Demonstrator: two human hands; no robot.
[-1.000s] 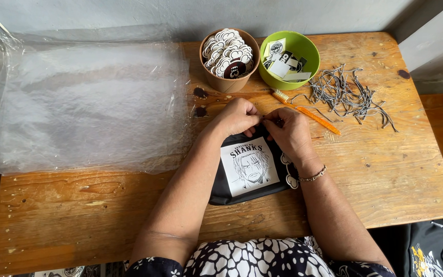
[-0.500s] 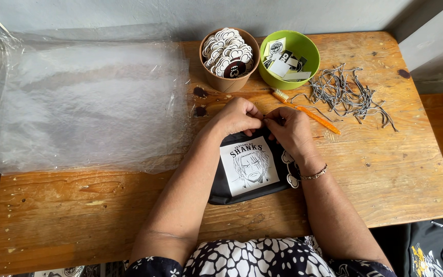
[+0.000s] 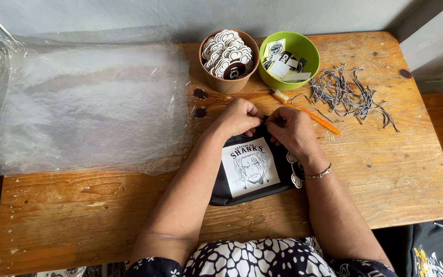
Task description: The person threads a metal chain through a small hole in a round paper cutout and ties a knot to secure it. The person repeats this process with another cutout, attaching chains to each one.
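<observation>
Fingers (image 3: 256,119) of both hands pinch together at the top edge of the small black fabric pouch (image 3: 252,177) with a white printed patch; what they grip there is hidden between the knuckles. Left hand (image 3: 239,117) and right hand (image 3: 292,129) meet over that edge, curled tight. That pouch lies flat on the worn wooden counter (image 3: 385,169), just below the hands, near an orange comb (image 3: 308,112).

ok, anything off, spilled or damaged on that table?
Nothing spilled. The table has two dark stains beside the brown cup, and its wood is worn. The chains lie in a tangled heap. Both hands, left and right, are on the black pouch.
</observation>
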